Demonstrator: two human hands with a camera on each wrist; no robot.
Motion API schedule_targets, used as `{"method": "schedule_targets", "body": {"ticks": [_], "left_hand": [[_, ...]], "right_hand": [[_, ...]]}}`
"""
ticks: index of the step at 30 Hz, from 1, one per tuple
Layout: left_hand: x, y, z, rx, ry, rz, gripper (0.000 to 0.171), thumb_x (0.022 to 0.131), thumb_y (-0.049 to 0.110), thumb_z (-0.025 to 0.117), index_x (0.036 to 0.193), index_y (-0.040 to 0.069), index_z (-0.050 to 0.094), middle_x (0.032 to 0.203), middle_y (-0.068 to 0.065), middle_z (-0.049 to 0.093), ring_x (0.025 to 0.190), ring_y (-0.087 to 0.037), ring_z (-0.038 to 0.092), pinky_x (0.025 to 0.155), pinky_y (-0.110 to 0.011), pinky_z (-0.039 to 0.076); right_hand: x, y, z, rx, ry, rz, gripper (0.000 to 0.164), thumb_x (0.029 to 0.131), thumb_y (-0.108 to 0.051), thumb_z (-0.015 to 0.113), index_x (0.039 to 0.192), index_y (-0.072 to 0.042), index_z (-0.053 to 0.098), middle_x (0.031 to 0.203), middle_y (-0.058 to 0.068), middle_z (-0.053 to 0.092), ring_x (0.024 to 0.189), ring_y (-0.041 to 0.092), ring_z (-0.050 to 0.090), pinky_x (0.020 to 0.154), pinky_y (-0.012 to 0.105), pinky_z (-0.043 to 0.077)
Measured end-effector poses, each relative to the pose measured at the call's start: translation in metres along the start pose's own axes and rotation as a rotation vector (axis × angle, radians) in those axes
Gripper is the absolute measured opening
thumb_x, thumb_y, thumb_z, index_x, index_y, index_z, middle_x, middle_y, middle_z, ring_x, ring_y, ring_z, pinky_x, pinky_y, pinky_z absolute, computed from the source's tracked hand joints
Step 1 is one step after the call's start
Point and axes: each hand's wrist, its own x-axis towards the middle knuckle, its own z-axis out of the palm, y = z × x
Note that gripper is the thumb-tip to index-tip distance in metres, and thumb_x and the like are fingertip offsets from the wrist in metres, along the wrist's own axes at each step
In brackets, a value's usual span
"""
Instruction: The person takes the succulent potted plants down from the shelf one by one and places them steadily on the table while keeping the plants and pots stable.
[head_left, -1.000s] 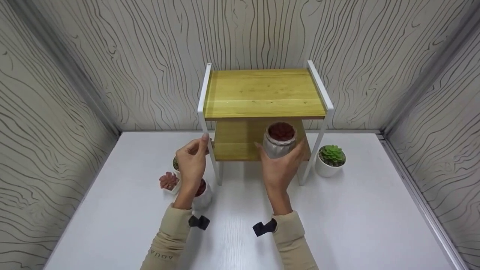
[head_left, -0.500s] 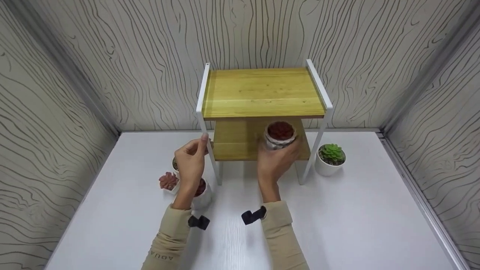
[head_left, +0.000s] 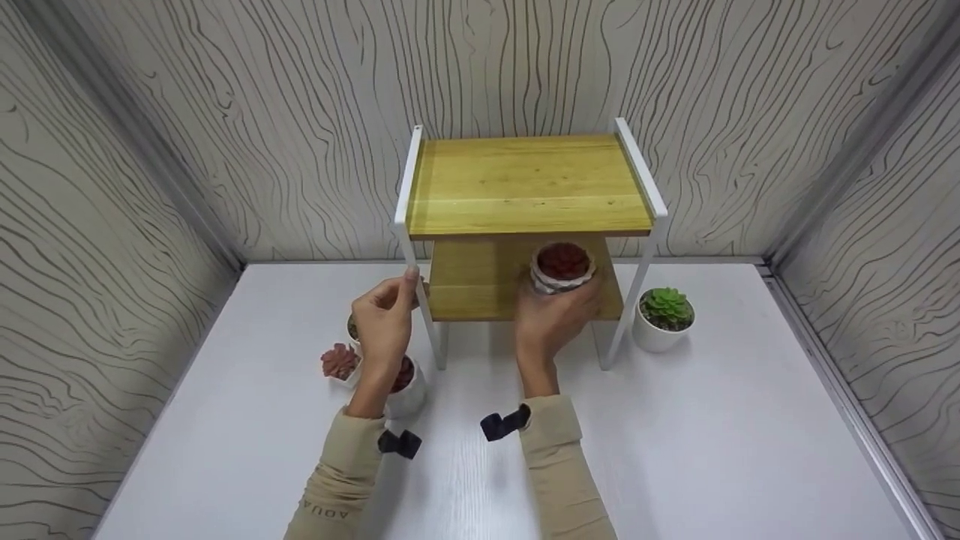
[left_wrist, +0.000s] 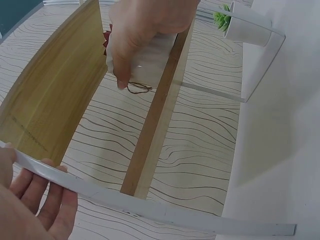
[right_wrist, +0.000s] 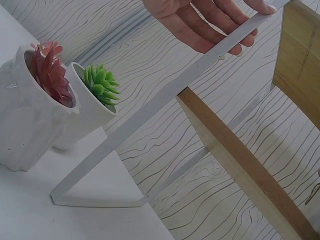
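In the head view, my right hand (head_left: 553,322) grips a white pot (head_left: 561,283) with a dark red succulent (head_left: 564,261) over the right part of the lower wooden board (head_left: 472,289). The left wrist view shows this pot (left_wrist: 150,62) upright at the lower board's edge, with a brown string on its side. My left hand (head_left: 384,319) holds the front left leg (head_left: 431,334) of a two-tier shelf rack, thumb in front. In the left wrist view its fingers (left_wrist: 37,197) curl behind the white metal bar (left_wrist: 145,207). The rack's upper board (head_left: 529,184) carries nothing.
A green succulent in a white pot (head_left: 661,330) stands right of the rack. Left of it, partly behind my left forearm, are a pink succulent (head_left: 340,361), a white pot with a red succulent (head_left: 406,394) and another pot. Wood-patterned walls (head_left: 315,150) enclose the white table (head_left: 712,435).
My right hand has moved the potted succulent slightly farther back over the lower board, its forearm swinging left. The left hand has kept its place on the leg.
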Motion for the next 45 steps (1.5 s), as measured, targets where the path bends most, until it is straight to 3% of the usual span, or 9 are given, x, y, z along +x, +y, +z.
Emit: {"method": "schedule_targets", "body": {"ticks": [4,8,19,28,36,45], "left_hand": [[0.001,-0.001,0.0,0.011,-0.007,0.018,0.033,0.101,0.036,0.071,0.098,0.005,0.082,0.095,-0.013,0.081,0.091,-0.027,0.079,0.083,-0.026,0.064],[0.001,-0.002,0.0,0.02,-0.006,0.039,0.033,0.102,0.034,0.07,0.096,0.004,0.082,0.093,-0.013,0.081,0.088,-0.021,0.078,0.081,-0.025,0.064],[0.0,-0.002,-0.001,0.027,-0.006,0.026,0.032,0.102,0.037,0.071,0.097,0.007,0.082,0.096,-0.013,0.081,0.087,-0.016,0.078,0.081,-0.023,0.064],[0.0,-0.002,0.0,0.02,0.001,0.025,0.039,0.102,0.036,0.071,0.099,-0.001,0.081,0.093,-0.012,0.081,0.084,-0.014,0.076,0.08,-0.023,0.064],[0.0,-0.002,0.0,0.023,0.006,0.032,0.031,0.102,0.032,0.071,0.098,0.002,0.081,0.095,-0.014,0.081,0.085,-0.016,0.077,0.082,-0.026,0.065],[0.0,-0.003,-0.001,0.005,-0.013,0.038,0.034,0.102,0.032,0.07,0.099,-0.001,0.08,0.096,-0.015,0.081,0.086,-0.014,0.076,0.083,-0.025,0.064]], "right_hand": [[0.001,-0.001,0.001,-0.006,0.018,-0.006,0.093,0.075,-0.024,0.092,0.148,0.009,0.045,0.141,0.031,0.056,0.132,0.046,0.055,0.115,0.059,0.045],[0.002,-0.001,0.001,-0.014,0.037,-0.024,0.088,0.076,-0.027,0.092,0.145,0.008,0.049,0.135,0.03,0.06,0.127,0.046,0.058,0.111,0.059,0.047],[0.003,0.0,-0.002,0.007,0.019,-0.033,0.086,0.074,-0.028,0.093,0.141,0.006,0.053,0.129,0.028,0.063,0.122,0.043,0.062,0.106,0.057,0.052],[0.002,-0.006,-0.007,0.032,0.012,-0.02,0.088,0.071,-0.026,0.094,0.141,0.006,0.053,0.129,0.028,0.064,0.122,0.043,0.062,0.107,0.057,0.052],[-0.002,-0.015,-0.014,0.072,0.027,-0.012,0.091,0.069,-0.021,0.095,0.143,0.008,0.052,0.134,0.029,0.063,0.125,0.044,0.062,0.107,0.057,0.051],[-0.008,-0.015,-0.022,0.077,0.028,-0.027,0.094,0.067,-0.022,0.097,0.144,0.008,0.052,0.136,0.028,0.063,0.126,0.042,0.062,0.108,0.055,0.052]]}}
